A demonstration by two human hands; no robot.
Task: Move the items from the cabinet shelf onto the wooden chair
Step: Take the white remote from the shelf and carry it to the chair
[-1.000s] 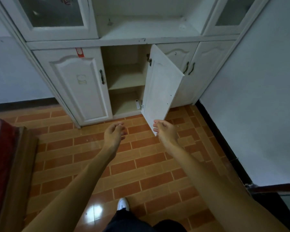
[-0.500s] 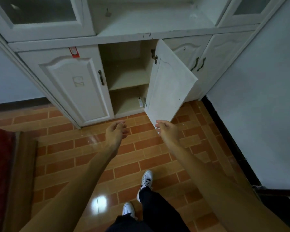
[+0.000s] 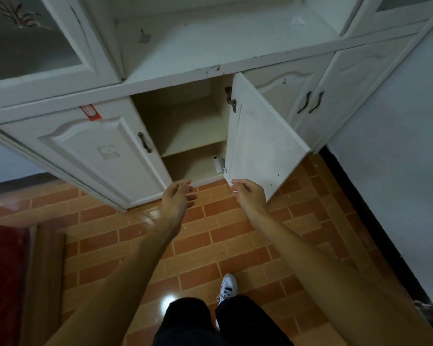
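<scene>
Both hands reach toward an open white cabinet (image 3: 185,78) over a brick-patterned tile floor (image 3: 235,240).

The cabinet door (image 3: 263,143) stands swung out to the right; a white remote (image 3: 217,163) lies on the bottom shelf (image 3: 188,166), at its right edge beside the door hinge. The left hand (image 3: 176,199) hovers just before the opening, its grip loose and empty. The right hand (image 3: 249,194) is at the door's lower corner, fingers curled, holding nothing. A pale wall (image 3: 398,171) stands right, and a red cushion (image 3: 3,283) lies at far left.

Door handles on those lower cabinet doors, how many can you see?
3: one on the closed left door, and a pair side by side on the right doors. The open door's handle is hidden.
</scene>
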